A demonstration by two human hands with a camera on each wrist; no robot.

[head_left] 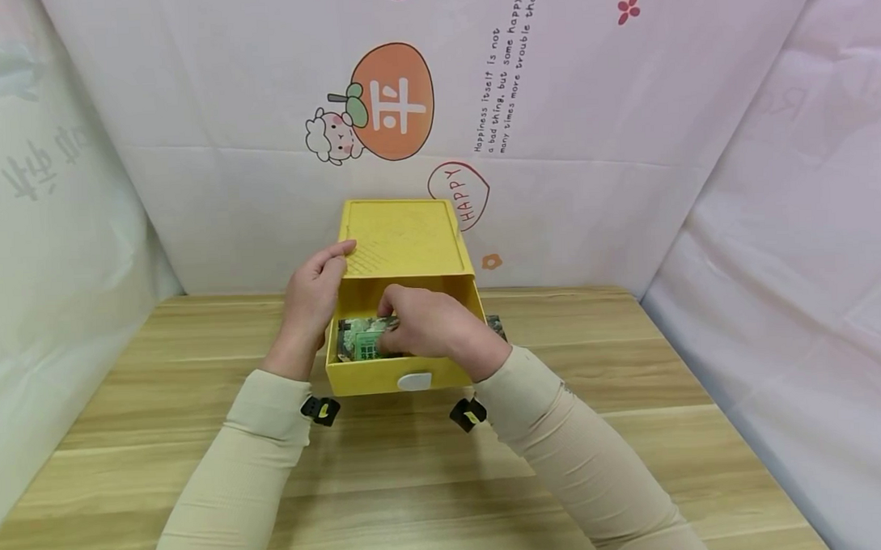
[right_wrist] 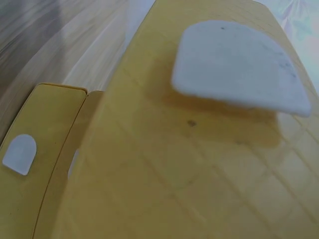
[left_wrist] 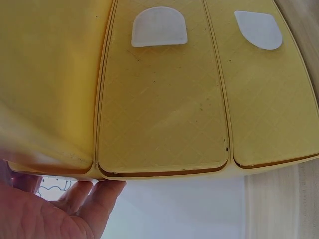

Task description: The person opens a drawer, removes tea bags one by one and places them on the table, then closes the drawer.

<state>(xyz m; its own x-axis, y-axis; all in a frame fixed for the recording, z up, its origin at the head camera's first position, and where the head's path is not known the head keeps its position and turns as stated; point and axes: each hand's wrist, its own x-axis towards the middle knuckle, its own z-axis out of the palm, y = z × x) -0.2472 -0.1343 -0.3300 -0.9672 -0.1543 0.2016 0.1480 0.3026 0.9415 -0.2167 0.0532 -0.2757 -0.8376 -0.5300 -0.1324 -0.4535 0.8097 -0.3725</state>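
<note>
A yellow drawer cabinet point(head_left: 406, 236) stands on the table with its top drawer point(head_left: 364, 376) pulled out. My left hand point(head_left: 313, 291) rests on the cabinet's left side, its index finger reaching onto the top edge. In the left wrist view, fingers of my left hand point(left_wrist: 75, 209) touch the cabinet's rim beside the drawers. Inside the drawer, my right hand point(head_left: 431, 320) pinches a green patterned packet point(head_left: 358, 338); its far fingers are partly hidden. The right wrist view shows the open drawer's front point(right_wrist: 164, 164) and white handle point(right_wrist: 239, 67), but not the hand.
Below the pulled-out drawer are two closed drawers point(left_wrist: 162, 109) with white handles. A dark patterned thing point(head_left: 496, 327) shows just right of the drawer. Wooden tabletop point(head_left: 597, 367) surrounds the cabinet, and a printed white cloth point(head_left: 569, 214) hangs behind it.
</note>
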